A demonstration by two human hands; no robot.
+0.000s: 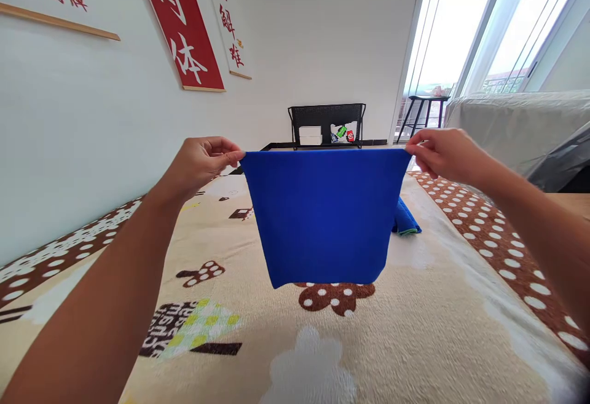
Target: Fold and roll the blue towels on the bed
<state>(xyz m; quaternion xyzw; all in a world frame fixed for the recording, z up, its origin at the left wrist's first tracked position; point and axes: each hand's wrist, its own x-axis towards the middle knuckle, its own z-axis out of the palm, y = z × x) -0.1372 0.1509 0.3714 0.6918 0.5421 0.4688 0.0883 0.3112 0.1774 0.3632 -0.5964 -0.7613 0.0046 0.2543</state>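
A bright blue cloth (pixel 325 213) hangs stretched flat in the air above the bed. My left hand (pixel 203 161) pinches its upper left corner with closed fingers. My right hand (pixel 445 153) pinches the upper right corner the same way. The cloth's lower edge floats just over the patterned blanket (pixel 415 330). Behind the held cloth, to its right, another blue cloth (pixel 405 219) lies folded on the blanket, partly hidden.
A beige blanket with brown mushroom and dot prints covers the bed. A black mesh rack (pixel 326 124) with white boxes stands beyond it. Red banners (pixel 182 23) hang on the left wall. A covered piece of furniture (pixel 520 127) and bright windows are at the right.
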